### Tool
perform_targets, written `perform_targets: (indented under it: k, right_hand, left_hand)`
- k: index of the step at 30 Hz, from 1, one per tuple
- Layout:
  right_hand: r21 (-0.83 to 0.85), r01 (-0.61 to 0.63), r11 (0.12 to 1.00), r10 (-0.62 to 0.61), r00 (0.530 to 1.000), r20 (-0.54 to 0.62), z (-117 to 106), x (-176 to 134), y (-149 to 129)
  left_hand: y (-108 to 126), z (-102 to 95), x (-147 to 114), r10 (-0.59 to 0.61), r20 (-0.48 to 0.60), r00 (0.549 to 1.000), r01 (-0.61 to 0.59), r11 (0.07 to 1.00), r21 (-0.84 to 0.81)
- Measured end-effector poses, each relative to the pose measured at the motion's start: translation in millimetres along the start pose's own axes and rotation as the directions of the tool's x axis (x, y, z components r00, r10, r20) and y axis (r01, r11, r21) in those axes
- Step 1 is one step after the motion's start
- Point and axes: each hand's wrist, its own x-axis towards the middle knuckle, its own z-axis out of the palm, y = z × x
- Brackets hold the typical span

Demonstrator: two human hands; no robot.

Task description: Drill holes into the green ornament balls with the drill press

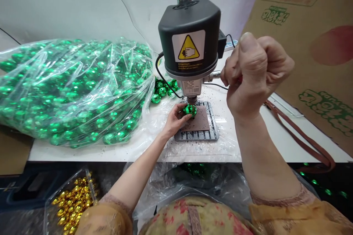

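Fingers of my left hand pinch a shiny green faceted ball beneath the chuck of a black-topped bench drill press. The ball is over a brown square board lying on the grey slotted base plate. On the machine's right side, my right hand is closed around the end of the feed lever, hiding most of its grip. The drill tip cannot be made out between chuck and ball.
A large clear bag of green balls fills the table's left. Loose green balls lie behind the drill. A cardboard box and a brown strap are at right. Below the edge stands a clear container of gold balls.
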Motion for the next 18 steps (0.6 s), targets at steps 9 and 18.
perform_targets:
  k: [9, 18]
  right_hand:
    - [-0.077, -0.042, 0.996, 0.044, 0.999, 0.016, -1.0, -2.9, -8.8]
    - [-0.052, -0.056, 0.997, 0.056, 0.998, 0.007, -0.1, -2.3, -6.6]
  left_hand:
    - [-4.0, 2.2, -5.5, 0.012, 0.057, 0.998, -0.017, 0.996, 0.087]
    - [-1.0, 8.1, -12.6, 0.049, 0.089, 0.995, -0.059, 0.992, 0.109]
